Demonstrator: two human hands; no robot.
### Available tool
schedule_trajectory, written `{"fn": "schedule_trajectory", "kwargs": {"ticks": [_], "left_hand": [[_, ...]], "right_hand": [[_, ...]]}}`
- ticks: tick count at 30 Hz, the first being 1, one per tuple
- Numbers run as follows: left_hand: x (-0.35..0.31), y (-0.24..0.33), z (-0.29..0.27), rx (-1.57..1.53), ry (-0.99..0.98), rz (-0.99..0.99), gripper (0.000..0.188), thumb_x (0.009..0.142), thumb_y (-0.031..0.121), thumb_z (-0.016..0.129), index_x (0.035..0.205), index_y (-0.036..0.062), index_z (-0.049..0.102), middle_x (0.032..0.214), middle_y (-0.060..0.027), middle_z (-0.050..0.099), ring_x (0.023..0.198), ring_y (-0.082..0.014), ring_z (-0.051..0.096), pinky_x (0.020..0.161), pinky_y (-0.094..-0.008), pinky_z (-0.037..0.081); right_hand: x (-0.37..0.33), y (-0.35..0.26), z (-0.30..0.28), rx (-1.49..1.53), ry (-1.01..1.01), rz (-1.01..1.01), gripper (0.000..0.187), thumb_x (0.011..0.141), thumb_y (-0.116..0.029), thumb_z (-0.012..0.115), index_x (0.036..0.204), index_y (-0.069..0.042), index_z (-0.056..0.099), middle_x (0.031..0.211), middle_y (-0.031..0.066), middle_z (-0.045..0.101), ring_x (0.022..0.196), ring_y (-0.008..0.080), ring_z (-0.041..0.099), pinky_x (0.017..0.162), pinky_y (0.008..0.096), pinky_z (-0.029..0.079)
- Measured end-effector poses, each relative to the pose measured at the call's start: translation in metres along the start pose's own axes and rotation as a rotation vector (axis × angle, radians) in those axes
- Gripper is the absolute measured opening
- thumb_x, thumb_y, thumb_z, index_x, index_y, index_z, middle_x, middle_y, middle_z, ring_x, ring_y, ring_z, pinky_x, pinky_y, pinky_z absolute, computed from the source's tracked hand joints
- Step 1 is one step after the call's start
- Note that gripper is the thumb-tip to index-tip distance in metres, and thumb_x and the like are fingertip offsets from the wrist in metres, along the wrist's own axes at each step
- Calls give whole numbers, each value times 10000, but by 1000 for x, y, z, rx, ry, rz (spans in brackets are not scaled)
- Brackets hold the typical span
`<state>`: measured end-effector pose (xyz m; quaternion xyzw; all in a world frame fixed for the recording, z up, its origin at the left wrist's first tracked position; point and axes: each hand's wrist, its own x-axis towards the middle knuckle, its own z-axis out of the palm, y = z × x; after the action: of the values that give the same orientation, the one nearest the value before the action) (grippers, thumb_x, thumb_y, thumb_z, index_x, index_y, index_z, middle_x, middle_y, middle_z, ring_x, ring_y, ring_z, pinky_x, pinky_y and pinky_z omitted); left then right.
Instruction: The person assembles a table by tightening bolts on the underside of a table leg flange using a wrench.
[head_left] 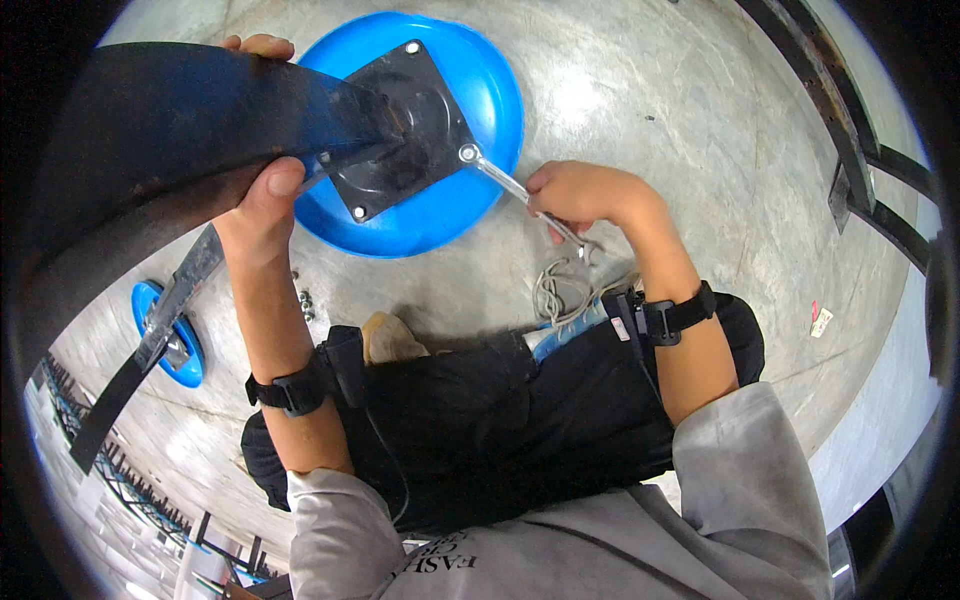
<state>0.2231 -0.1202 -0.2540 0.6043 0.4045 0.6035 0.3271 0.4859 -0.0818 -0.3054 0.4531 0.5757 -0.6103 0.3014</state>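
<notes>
A round blue seat (480, 80) lies on the floor with a square black metal plate (400, 185) on it. Bolts show at the plate's corners, among them a bolt (413, 47) at the far corner and another (360, 213) at the near one. From the plate a broad, dark metal bar (190, 130) rises toward the left. My left hand (262, 200) wraps around this bar, thumb on the near side and fingertips over the far edge. My right hand (575, 195) grips a silver combination wrench (505, 183), whose ring end sits around the bolt at the plate's right corner.
A second, smaller-looking blue disc (190, 365) with a dark metal bar stands at the left. Several nuts (306, 305) lie near my left forearm. Dark curved metal bars (840, 110) are at the far right. A small paper tag (821, 322) rests on the concrete floor (740, 180).
</notes>
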Motion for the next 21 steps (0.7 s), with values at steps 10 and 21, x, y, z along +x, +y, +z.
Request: {"fn": "schedule_trajectory", "kwargs": {"ticks": [10, 21], "left_hand": [[1, -1, 3, -68, 7, 9, 820, 634, 355, 770, 1244, 9, 343, 1129, -178, 507, 1048, -236, 501, 875, -304, 450], [1, -2, 4, -38, -4, 10, 804, 643, 367, 759, 1241, 9, 358, 1137, -184, 507, 1039, -235, 512, 862, -305, 461]], "right_hand": [[-8, 3, -10, -264, 737, 34, 200, 761, -200, 537, 874, -113, 677, 817, 115, 652, 846, 290, 609, 792, 393, 450], [-4, 8, -11, -432, 876, -176, 154, 757, -117, 529, 780, -67, 673, 735, 129, 637, 748, 282, 602, 827, 394, 365]]}}
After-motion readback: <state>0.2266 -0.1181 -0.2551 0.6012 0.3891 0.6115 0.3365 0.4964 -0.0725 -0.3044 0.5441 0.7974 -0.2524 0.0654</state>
